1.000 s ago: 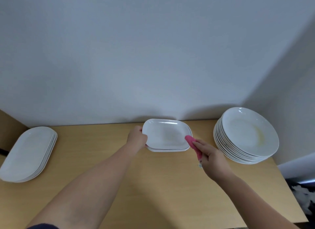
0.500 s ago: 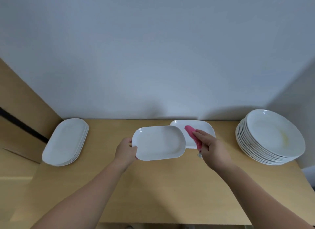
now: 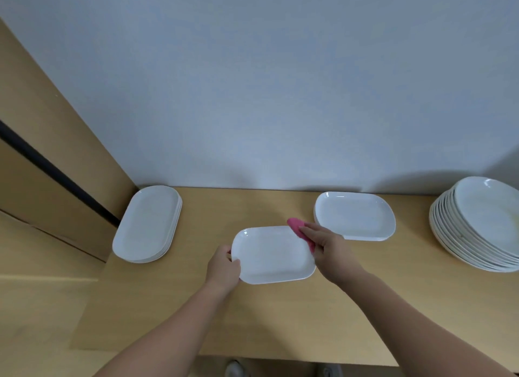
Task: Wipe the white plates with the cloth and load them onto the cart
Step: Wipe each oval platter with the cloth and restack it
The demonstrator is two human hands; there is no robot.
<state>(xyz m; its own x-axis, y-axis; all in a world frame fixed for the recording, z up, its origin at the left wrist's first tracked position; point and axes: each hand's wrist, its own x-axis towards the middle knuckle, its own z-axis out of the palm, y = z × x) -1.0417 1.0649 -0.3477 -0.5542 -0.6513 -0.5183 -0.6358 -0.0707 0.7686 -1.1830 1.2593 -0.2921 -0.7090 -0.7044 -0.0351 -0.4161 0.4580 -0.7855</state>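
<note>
Table: light wood, under the held plate and running to the wall.
Left hand: at the left short edge of the held plate. Its thumb is on top of the rim and its fingers are curled under, so it grips the plate.
Held plate: white, with four rounded corners, face up. It is just over the table, and I cannot tell if it touches.
Right hand: at the far right corner of the held plate. Its fingers are bent round the cloth and hold it.
Cloth: pink and bunched up, resting on the far right rim of the held plate.
Oval plates: a small white stack, left of the held plate and a bit farther back.
Other plate: same shape as the held plate, behind it and to the right, flat on the table.
Round plates: a tall white stack, far right of the held plate. The top one has a yellow mark.
Wall: pale grey, behind them all.
</note>
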